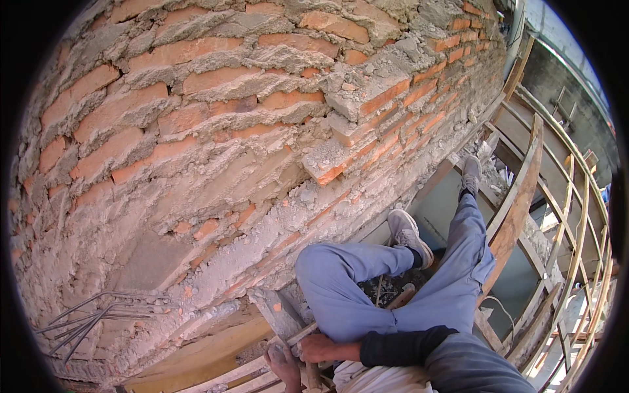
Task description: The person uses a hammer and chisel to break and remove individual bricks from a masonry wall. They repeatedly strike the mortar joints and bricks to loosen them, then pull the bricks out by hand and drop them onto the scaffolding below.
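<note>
Low in the head view, my two hands are close together beside weathered timber. My left hand (284,368) has its fingers bent against the lower end of a grey wooden board (278,313). Just to its right, my right hand (318,348) is closed, its black-sleeved forearm coming in from the right. A thin wooden strip (304,333) lies along the top of both hands, and a brown wooden piece (314,376) shows below the right one. What sits inside either grip is hidden. My legs in blue-grey trousers (354,295) stretch ahead, the left knee bent.
A rough brick wall (216,85) with crumbling mortar fills the left, with broken bricks (334,160) jutting out. Bent steel bars (92,321) protrude at lower left. Wooden beams (517,209) and curved rails (580,229) run along the right, with gaps between them. Rubble (488,154) lies near my far shoe.
</note>
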Demonstrator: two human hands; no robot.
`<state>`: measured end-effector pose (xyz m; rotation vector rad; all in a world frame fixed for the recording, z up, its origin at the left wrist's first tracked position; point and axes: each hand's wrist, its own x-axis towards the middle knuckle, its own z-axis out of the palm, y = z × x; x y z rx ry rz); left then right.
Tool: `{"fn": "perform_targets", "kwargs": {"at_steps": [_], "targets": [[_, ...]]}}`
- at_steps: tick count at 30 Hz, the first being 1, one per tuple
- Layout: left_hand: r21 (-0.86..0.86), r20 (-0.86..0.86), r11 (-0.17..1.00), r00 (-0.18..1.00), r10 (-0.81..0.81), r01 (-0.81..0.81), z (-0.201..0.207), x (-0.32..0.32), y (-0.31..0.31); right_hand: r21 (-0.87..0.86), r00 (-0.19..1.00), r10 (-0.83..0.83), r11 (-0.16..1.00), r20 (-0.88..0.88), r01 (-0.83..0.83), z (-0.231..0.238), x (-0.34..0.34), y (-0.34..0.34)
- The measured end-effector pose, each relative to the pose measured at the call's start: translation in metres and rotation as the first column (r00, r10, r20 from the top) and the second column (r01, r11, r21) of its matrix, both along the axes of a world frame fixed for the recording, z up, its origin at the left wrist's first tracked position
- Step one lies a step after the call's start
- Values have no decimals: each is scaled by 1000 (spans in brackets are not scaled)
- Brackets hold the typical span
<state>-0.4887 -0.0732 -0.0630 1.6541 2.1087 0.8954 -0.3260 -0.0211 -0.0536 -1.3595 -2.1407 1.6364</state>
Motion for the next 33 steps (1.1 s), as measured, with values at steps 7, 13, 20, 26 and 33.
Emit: {"fn": "perform_targets", "kwargs": {"at_steps": [7,13,20,26,33], "targets": [[72,-36,991,992,118,-115,-22,3,-11,-669,863,-499,669,-83,323,20,5,4],[2,49,981,980,193,-193,-12,14,-11,-536,796,-581,732,-168,421,29,19,11],[-186,-600,982,796,-78,-43,-2,20,-38,-685,532,-741,634,-409,358,28,80,24],[-468,-158,883,986,-49,-31,-5,-1,-48,-899,179,-930,359,-321,252,83,189,25],[-293,-211,955,977,-22,-42,-25,7,-46,-982,-330,-937,155,-111,-108,-8,277,-7]]}}
